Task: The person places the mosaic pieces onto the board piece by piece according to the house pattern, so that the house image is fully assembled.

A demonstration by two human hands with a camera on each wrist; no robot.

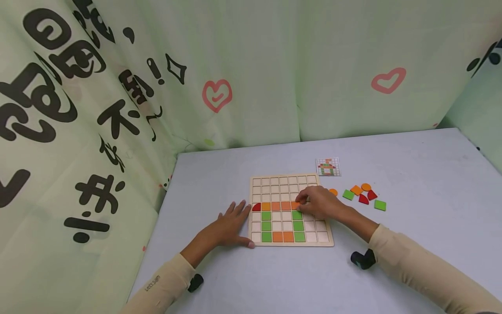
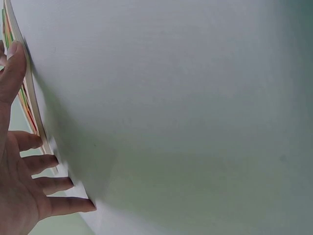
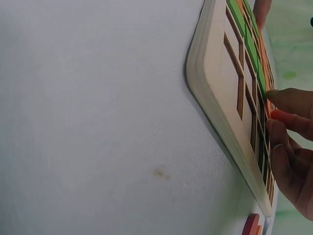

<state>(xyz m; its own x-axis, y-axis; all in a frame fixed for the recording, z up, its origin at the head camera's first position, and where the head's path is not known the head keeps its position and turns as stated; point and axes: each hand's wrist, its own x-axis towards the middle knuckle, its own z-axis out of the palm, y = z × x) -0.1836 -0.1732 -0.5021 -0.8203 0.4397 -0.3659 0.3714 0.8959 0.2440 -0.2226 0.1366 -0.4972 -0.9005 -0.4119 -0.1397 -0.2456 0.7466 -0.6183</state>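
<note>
A wooden grid board point(image 1: 292, 244) lies flat on the table, with green, orange and red tiles set in some of its square cells. At the right end of a row of orange tiles, my right hand point(image 1: 319, 202) pinches an orange square tile point(image 1: 295, 206) between thumb and fingers; its fingertips partly cover the tile. A red quarter-round tile point(image 1: 256, 207) sits at that row's left end. Fingers spread, my left hand point(image 1: 229, 226) rests by the board's left edge, thumb at the lower left corner. The left wrist view shows the same hand point(image 2: 19, 181) with straight fingers along the rim.
A small pattern card point(image 1: 328, 167) lies behind the board's far right corner. Right of the board are several loose pieces, among them a green square point(image 1: 380, 205), an orange circle point(image 1: 366, 187) and a red quarter-round point(image 1: 363, 199). A printed curtain point(image 1: 259, 87) hangs behind the table.
</note>
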